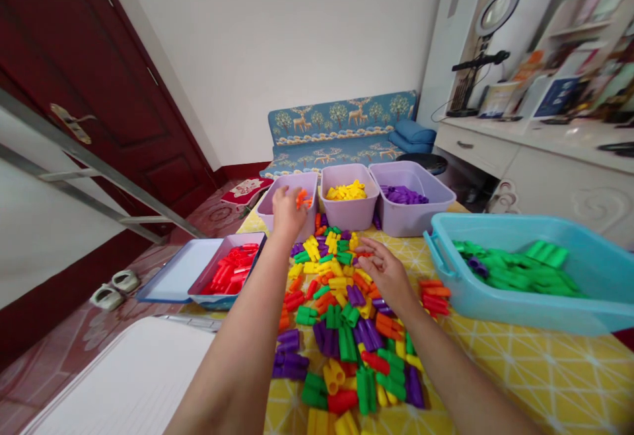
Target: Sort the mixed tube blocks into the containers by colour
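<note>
My left hand (287, 214) is stretched out over the leftmost purple bin (277, 191) and its fingers are closed on orange blocks (302, 199) at the bin's rim. My right hand (384, 270) lies low on the pile of mixed coloured blocks (341, 329), fingers curled among orange and yellow pieces; I cannot make out whether they hold one. The pile spreads over the yellow tablecloth (520, 369) between my forearms.
A purple bin of yellow blocks (349, 192) and one of purple blocks (403, 195) stand at the back. A bin of red blocks (230, 267) sits on a blue tray (171, 280) at left. A teal tub (520, 303) of green blocks stands right.
</note>
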Tool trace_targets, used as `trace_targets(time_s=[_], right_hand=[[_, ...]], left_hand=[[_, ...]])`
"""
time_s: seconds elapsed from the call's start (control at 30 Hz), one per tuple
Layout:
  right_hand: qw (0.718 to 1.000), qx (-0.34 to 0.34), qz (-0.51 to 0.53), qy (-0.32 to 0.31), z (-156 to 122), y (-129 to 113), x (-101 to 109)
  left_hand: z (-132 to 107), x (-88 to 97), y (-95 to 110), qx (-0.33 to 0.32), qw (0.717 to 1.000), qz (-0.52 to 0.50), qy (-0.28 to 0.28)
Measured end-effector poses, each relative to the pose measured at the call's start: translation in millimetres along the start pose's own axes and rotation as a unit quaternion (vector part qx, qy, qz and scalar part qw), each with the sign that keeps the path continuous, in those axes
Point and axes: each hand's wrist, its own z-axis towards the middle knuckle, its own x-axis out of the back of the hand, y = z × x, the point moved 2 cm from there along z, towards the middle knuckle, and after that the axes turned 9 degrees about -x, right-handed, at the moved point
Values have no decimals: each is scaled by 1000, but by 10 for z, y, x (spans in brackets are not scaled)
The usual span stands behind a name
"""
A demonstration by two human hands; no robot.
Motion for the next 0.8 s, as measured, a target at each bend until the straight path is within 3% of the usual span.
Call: trace_targets(time_s=[0.13,0.27,0.47,0.67,0.8], right_hand=[[1000,8,1,17,-7,-11,-1],[996,20,-33,78,-8,-20,34],[984,29,-117,131,40,62,94],[989,-34,-94,107,149,258,152],[975,-7,-206,87,368,179,208]], left_hand=[[-456,-150,145,-26,998,-31,-43],[-924,-313,236,52,991,-14,-124],[-1116,-520,114,84,971,79,-209],[-1144,-503,93,68,980,45,-183],[-1180,-498,73,87,990,11,-112]])
